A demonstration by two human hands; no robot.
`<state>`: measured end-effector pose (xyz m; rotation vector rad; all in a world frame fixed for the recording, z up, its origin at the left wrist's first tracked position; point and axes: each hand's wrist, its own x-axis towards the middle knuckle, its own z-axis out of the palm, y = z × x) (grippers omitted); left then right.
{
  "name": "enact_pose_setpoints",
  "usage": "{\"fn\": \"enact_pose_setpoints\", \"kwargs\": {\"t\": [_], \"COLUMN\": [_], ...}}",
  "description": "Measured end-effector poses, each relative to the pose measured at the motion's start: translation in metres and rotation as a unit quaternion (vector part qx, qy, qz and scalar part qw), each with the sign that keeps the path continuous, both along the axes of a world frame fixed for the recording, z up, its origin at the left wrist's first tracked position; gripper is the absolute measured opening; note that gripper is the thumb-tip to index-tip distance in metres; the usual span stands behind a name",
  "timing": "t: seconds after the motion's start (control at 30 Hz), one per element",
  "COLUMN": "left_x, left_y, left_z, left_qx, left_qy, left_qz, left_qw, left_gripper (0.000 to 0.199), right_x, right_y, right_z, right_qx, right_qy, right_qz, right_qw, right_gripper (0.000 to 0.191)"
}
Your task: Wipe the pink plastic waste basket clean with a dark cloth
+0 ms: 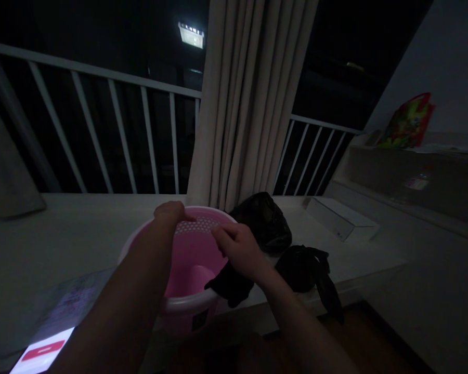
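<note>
A pink plastic laundry basket [189,300] with a perforated upper wall stands in front of me, with a smaller pink shape at its bottom. My left hand [170,210] is at its far left rim; one finger stretches out over the opening, the others are mostly hidden. My right hand [237,244] is closed above the basket's right rim. Dark cloth [234,288] hangs just below this hand and drapes over the rim; the grip itself is partly hidden. Behind it sits a black plastic bag [265,223], and another black bag [302,270] lies to the right.
A white box [341,221] lies on the pale ledge [366,259] at the right. A lit screen [42,350] and a printed sheet [70,301] are at lower left. Curtains [245,104] and a white railing [148,124] stand behind. A bottle [417,182] rests at far right.
</note>
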<state>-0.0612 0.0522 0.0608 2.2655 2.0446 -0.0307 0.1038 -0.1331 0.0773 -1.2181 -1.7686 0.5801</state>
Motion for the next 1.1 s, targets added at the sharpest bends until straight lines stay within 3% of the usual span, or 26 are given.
{"fn": "enact_pose_setpoints", "kwargs": {"t": [0.07,0.2,0.37,0.5,0.63,0.73,0.87,0.97,1.1], "left_x": [-0.001,-0.005,-0.009,-0.001,0.017,0.024,0.020,0.018,0.020], "left_y": [0.003,0.014,0.024,0.019,0.009,0.012,0.018,0.013,0.005], "left_z": [-0.003,-0.011,-0.015,-0.001,0.011,0.008,0.002,0.008,0.014], "left_qx": [-0.001,-0.013,-0.046,-0.074,0.003,0.030,-0.023,-0.072,-0.084], "left_qy": [-0.003,-0.006,0.000,-0.003,-0.013,-0.039,-0.076,-0.083,-0.074], "left_qz": [0.002,0.017,0.031,0.013,-0.085,-0.132,-0.092,-0.057,-0.056], "left_qw": [1.000,1.000,0.998,0.997,0.996,0.990,0.993,0.992,0.992], "left_gripper": [0.090,0.090,0.081,0.076,0.084,0.081,0.084,0.090,0.096], "right_x": [-0.004,-0.002,0.006,0.011,0.012,0.011,0.010,0.011,0.012], "right_y": [-0.002,-0.010,-0.012,-0.009,-0.008,-0.006,-0.005,-0.005,-0.009], "right_z": [-0.003,-0.007,-0.003,-0.002,-0.004,-0.006,-0.007,-0.008,-0.009], "right_qx": [0.032,0.015,0.013,0.010,0.019,0.027,0.037,0.045,0.045], "right_qy": [-0.106,-0.294,-0.420,-0.444,-0.437,-0.436,-0.447,-0.453,-0.463], "right_qz": [0.006,0.013,0.022,0.057,0.065,0.070,0.071,0.053,0.048], "right_qw": [0.994,0.955,0.907,0.894,0.897,0.897,0.891,0.889,0.884], "right_gripper": [0.038,0.039,0.043,0.041,0.039,0.037,0.035,0.034,0.033]}}
